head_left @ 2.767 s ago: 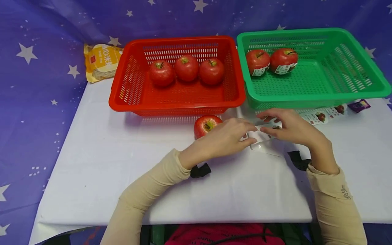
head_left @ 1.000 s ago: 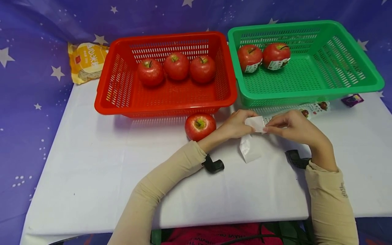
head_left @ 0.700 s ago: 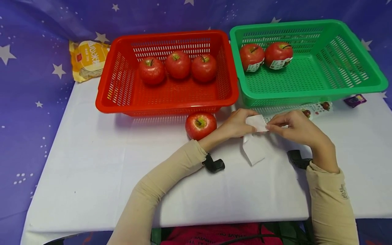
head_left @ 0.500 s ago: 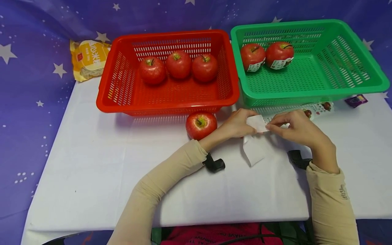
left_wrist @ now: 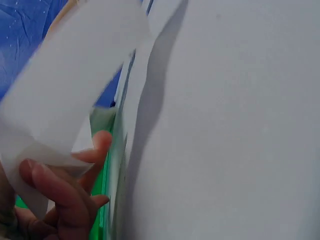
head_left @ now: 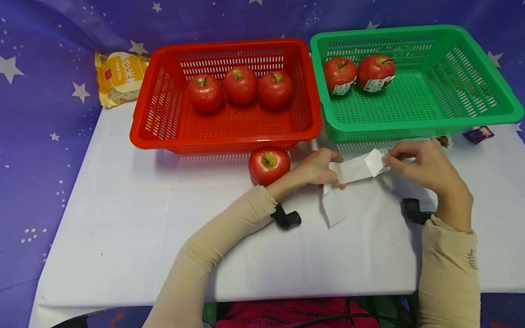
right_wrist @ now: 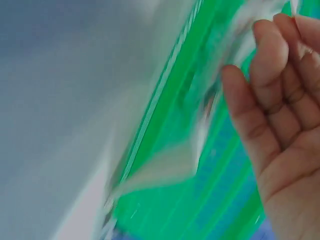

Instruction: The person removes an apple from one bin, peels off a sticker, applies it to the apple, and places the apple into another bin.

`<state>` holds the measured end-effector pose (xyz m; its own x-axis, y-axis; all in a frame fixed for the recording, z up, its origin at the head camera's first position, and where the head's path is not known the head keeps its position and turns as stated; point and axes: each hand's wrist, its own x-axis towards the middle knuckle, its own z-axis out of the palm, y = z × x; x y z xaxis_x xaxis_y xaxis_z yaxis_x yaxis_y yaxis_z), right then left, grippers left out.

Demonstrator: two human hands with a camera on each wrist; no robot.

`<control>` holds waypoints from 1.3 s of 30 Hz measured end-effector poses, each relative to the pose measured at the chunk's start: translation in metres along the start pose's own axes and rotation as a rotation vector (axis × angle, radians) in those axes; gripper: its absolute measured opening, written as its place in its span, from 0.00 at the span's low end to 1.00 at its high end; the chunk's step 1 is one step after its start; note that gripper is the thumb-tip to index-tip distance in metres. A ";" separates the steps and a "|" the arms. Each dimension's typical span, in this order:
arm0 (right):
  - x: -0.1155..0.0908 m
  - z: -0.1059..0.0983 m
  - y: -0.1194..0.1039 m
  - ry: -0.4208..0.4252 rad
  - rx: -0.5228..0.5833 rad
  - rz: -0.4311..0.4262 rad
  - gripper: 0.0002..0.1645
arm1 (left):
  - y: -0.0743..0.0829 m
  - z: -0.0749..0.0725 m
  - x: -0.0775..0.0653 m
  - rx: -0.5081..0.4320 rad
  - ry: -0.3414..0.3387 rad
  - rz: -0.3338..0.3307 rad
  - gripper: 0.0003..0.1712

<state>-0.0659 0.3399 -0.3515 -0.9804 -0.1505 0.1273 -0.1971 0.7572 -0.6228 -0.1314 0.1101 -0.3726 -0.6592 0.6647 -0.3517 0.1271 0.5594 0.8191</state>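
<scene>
My left hand [head_left: 317, 167] pinches a white paper strip [head_left: 353, 170], its blank side upward. One piece of the strip hangs down below the left fingers [left_wrist: 55, 190], which curl over the paper in the left wrist view. At the other end, thumb and fingers of my right hand [head_left: 428, 166] pinch a folded-back white flap [head_left: 375, 162]. In the right wrist view the right fingers [right_wrist: 270, 60] are bent together at the tips, and the paper is blurred. A loose red apple [head_left: 268, 166] sits on the table beside my left wrist.
A red basket [head_left: 225, 145] with 3 bare apples stands behind the loose apple. To its right, a green basket [head_left: 422, 123] holds 2 apples wearing white labels. A yellow food bag [head_left: 122, 77] lies at back left, a small purple packet [head_left: 479, 134] at far right.
Both hands first hovered over the strip, then gripped it close together. My right hand has since moved right, drawing the white strip out between the hands. The apples and baskets stayed put.
</scene>
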 end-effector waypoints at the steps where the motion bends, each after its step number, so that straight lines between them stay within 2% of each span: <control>1: -0.002 -0.004 0.003 0.028 0.022 0.032 0.02 | -0.001 0.000 0.000 0.001 -0.004 -0.005 0.33; 3: -0.005 -0.011 0.008 0.067 0.059 0.115 0.02 | -0.001 -0.001 0.000 -0.003 -0.011 -0.012 0.34; 8: -0.010 -0.021 0.017 0.125 0.075 0.217 0.06 | 0.002 -0.002 -0.001 0.029 -0.013 -0.045 0.34; 12: -0.012 -0.025 0.021 0.213 0.160 0.205 0.13 | 0.001 -0.002 0.000 0.053 -0.014 -0.053 0.34; 13: -0.012 -0.026 0.021 0.258 0.242 0.189 0.15 | 0.001 -0.002 -0.001 0.057 -0.017 -0.052 0.34; 16: -0.010 -0.025 0.019 0.446 0.613 0.133 0.15 | 0.000 -0.002 -0.001 0.089 -0.017 -0.044 0.35; 18: -0.008 -0.024 0.016 0.550 0.838 0.046 0.15 | 0.001 -0.003 -0.002 0.142 -0.001 -0.021 0.35; 20: -0.006 -0.020 0.012 0.582 0.949 -0.049 0.16 | 0.002 -0.002 -0.004 0.199 0.017 0.016 0.37; 21: -0.005 -0.017 0.009 0.547 0.953 -0.093 0.16 | 0.003 -0.002 -0.006 0.233 0.028 0.052 0.38; 23: -0.002 -0.011 0.002 0.452 0.857 -0.160 0.17 | 0.005 0.000 -0.007 0.287 0.047 0.157 0.38; 27: 0.004 0.006 -0.018 0.296 0.506 -0.225 0.14 | 0.010 0.004 -0.010 0.287 0.056 0.363 0.29; 29: 0.007 0.015 -0.027 0.265 0.321 -0.272 0.12 | 0.011 0.005 -0.011 0.220 0.052 0.395 0.24; 30: 0.008 0.019 -0.031 0.243 0.270 -0.298 0.10 | 0.012 0.004 -0.012 0.159 0.045 0.378 0.22; 33: 0.013 0.029 -0.037 0.223 0.163 -0.398 0.04 | 0.012 0.002 -0.014 -0.056 0.061 0.267 0.17; 34: 0.014 0.032 -0.038 0.221 0.149 -0.422 0.06 | 0.012 0.000 -0.015 -0.129 0.076 0.216 0.18; 36: 0.016 0.036 -0.039 0.234 0.129 -0.451 0.16 | 0.012 -0.001 -0.017 -0.232 0.120 0.146 0.18; 39: 0.017 0.040 -0.040 0.284 0.160 -0.451 0.29 | 0.011 -0.002 -0.021 -0.233 0.162 0.140 0.17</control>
<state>-0.0751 0.2814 -0.3548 -0.7638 -0.2437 0.5977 -0.6169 0.5481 -0.5649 -0.1176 0.1016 -0.3550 -0.7593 0.6291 -0.1663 0.0643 0.3268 0.9429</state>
